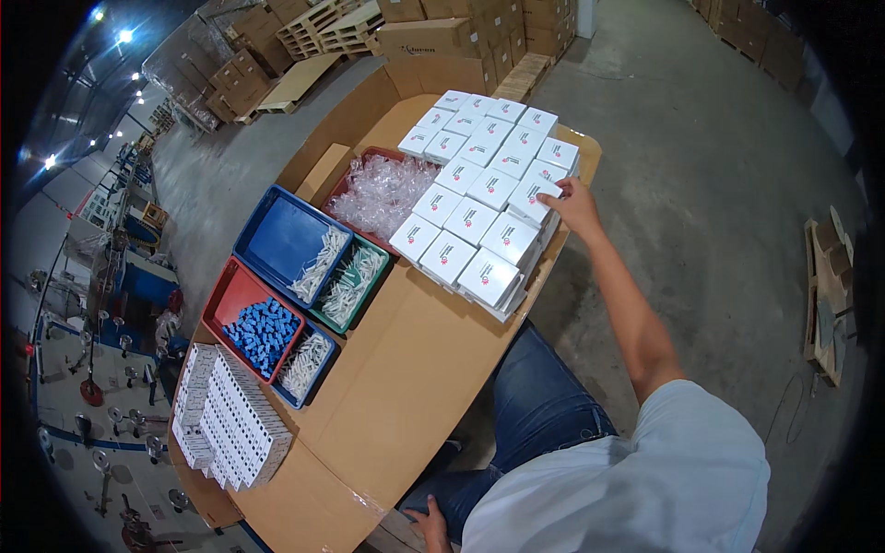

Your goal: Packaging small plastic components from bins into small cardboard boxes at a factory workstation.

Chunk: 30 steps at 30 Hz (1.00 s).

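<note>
Right hand (578,208) of the person touches the right corner of one white square cardboard box (530,195); whether the fingers are clamped on it, one cannot tell. This box is at the right side of the stacked white boxes (469,219), upon the brown cardboard tabletop (396,369). Crumpled clear plastic (383,194) lies just beside them. Left hand (430,527), its fingers apart, is by the blue denim jeans (544,396).

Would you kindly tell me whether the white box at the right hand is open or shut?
Shut, it seems: the white box at the right hand has a flat top face, with no raised flap visible.
</note>
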Each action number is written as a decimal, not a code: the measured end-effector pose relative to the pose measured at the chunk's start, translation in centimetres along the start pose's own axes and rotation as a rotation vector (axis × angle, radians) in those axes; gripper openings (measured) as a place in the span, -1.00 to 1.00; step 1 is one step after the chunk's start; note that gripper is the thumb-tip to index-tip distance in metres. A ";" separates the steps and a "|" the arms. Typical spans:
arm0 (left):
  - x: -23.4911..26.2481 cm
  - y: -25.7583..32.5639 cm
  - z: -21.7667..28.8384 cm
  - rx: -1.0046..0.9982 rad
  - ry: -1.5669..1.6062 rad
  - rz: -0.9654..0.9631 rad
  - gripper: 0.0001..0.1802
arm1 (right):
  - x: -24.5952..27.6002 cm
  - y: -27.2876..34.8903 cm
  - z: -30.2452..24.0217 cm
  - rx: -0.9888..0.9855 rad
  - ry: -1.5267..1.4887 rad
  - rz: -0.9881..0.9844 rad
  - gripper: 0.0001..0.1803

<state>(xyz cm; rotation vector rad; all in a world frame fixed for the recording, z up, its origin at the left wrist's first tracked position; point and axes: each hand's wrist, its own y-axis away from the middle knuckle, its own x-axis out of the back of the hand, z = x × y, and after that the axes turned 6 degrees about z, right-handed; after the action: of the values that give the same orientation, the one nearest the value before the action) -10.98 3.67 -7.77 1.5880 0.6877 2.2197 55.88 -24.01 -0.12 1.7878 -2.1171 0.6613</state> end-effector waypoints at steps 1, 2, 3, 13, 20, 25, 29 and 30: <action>0.0 0.0 0.3 -0.001 0.002 -0.006 0.29 | 0.1 -0.4 0.9 -0.025 -0.100 0.074 -0.33; 0.0 -0.1 0.5 -0.024 -0.054 -0.033 0.29 | 0.5 -0.9 1.7 -0.050 -0.199 0.150 -0.31; 0.0 -0.1 0.6 -0.040 -0.108 -0.057 0.29 | 0.7 -1.3 2.0 -0.059 -0.214 0.155 -0.37; 4.3 4.9 9.2 -0.518 0.159 -0.339 -0.36 | 2.1 5.1 -6.7 -0.166 -0.661 -0.120 -0.55; 3.8 5.8 21.1 -0.489 0.808 -0.722 -0.33 | -3.6 17.2 -13.4 -0.046 -0.721 -0.927 -0.55; 5.7 6.4 24.4 -0.364 0.963 -0.954 -0.25 | -8.0 25.1 -15.9 0.026 -0.724 -1.462 -0.51; 5.0 5.8 20.7 -0.406 1.042 -0.874 -0.34 | -8.8 29.5 -18.2 0.264 -0.622 -1.492 -0.42; 4.5 5.7 19.8 -0.398 1.058 -0.860 -0.34 | -8.7 30.6 -18.6 0.323 -0.561 -1.380 -0.40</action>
<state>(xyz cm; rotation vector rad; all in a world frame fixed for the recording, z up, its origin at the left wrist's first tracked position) 6.31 5.15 4.21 -0.2022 0.8523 2.1105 26.17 -3.19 6.62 3.1629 -0.4713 0.0791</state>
